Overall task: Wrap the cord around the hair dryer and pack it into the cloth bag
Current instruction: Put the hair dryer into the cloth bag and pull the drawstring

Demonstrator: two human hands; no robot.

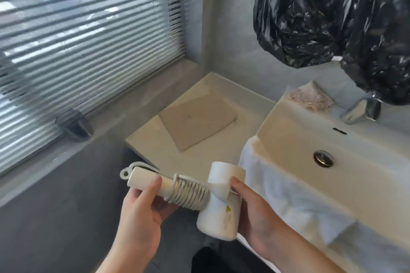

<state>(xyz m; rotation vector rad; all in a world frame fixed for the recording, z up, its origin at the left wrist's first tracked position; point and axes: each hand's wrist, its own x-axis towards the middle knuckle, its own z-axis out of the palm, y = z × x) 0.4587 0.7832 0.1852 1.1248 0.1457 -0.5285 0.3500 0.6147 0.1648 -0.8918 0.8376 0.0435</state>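
Note:
A white hair dryer (218, 217) is held in front of me, above the floor, near the counter's front corner. Its white cord (188, 193) is coiled in tight turns around the handle, and a hanging loop sticks out at the handle's far left end. My left hand (142, 213) grips the handle from below, thumb on top. My right hand (255, 217) holds the dryer's barrel from the right side, thumb by the nozzle. A flat beige cloth bag (197, 122) lies on the cream counter (146, 139) beyond the dryer.
A white sink basin (288, 139) with a metal drain stands at right, a chrome faucet (359, 111) behind it. A white towel (277, 186) hangs over its front. Black plastic bags (321, 13) hang at top right. Window blinds (77, 40) fill the left.

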